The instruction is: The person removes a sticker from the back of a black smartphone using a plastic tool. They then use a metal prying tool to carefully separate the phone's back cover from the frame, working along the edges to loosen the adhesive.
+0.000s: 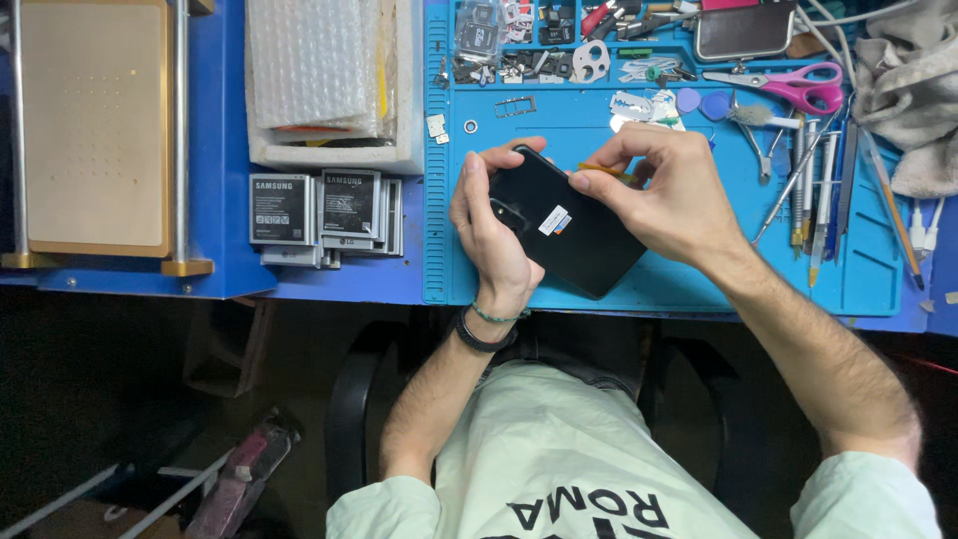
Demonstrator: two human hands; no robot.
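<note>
Blue work mat point(699, 279) bears the job. Black phone point(574, 225) is held back-up just above it, left hand point(494, 225) clenched round its camera end. Right hand point(664, 195) pinches a thin orange pick point(604, 170) at the top edge — best kept shallow, phone steady.

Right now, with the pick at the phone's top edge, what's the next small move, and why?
Probably slide the orange pick a little further along the top edge of the black phone. The right hand pinches the pick right at that edge, while the left hand steadies the phone back-up over the blue mat. Whether the tip is already in the seam can't be told.
</note>
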